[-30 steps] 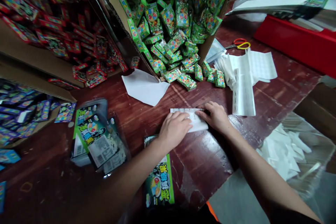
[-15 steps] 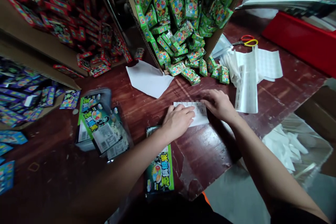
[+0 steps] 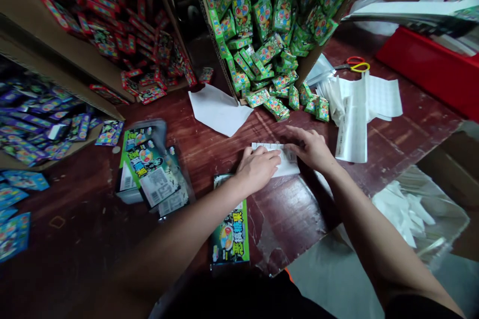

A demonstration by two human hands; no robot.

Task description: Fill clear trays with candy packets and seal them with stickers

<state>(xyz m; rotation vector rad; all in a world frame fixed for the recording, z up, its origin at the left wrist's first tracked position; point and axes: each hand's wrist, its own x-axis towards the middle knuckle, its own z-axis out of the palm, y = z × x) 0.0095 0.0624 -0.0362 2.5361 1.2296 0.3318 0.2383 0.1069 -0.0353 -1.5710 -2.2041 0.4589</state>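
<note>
On the dark red table lies a small white sheet of printed labels (image 3: 287,168). My left hand (image 3: 259,165) rests flat across its left part, fingers stretched out and covering some of the print. My right hand (image 3: 311,148) is at the sheet's upper right corner, its fingers extended and apart and its thumb over the edge. Below my left forearm is a green and black candy bag (image 3: 231,237), partly hidden by the arm. More such bags (image 3: 153,169), some bearing white barcode labels, lie stacked to the left.
A carton of small green candy boxes (image 3: 262,60) stands ahead, some spilled out. Red boxes (image 3: 108,20) and purple packs (image 3: 45,124) fill cartons at left. Scissors (image 3: 355,65), label strips (image 3: 352,129) and a red bin (image 3: 430,70) are at right. A plastic bag of scraps (image 3: 407,209) hangs below the edge.
The camera view has shifted slightly, so the scene sits a little further right. Both hands stay at the label sheet with hardly any movement.
</note>
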